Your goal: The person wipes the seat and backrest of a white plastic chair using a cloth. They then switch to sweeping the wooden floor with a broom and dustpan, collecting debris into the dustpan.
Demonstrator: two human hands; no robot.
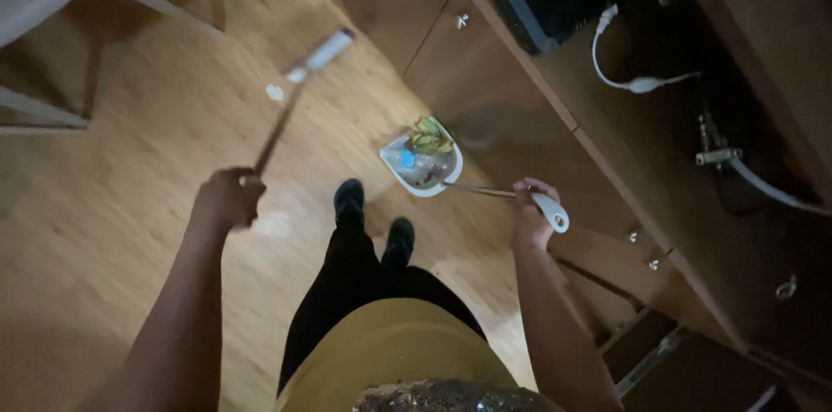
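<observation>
We see only a few packages, all lying as litter in the white dustpan (422, 171) on the wooden floor, just beside the cabinet fronts. On the far side of the pan lies a crumpled wrapper (430, 136), green and yellow, bunched up and partly rising above the rim. Just beside it, toward the left wall of the pan, sits a small blue scrap (407, 158), roughly square, which may be a piece of packaging; we cannot tell more. Below these lies paler, pinkish crumpled material, too blurred for us to tell whether it is a wrapper. We find no labels, signs or lit screens anywhere else in view.
</observation>
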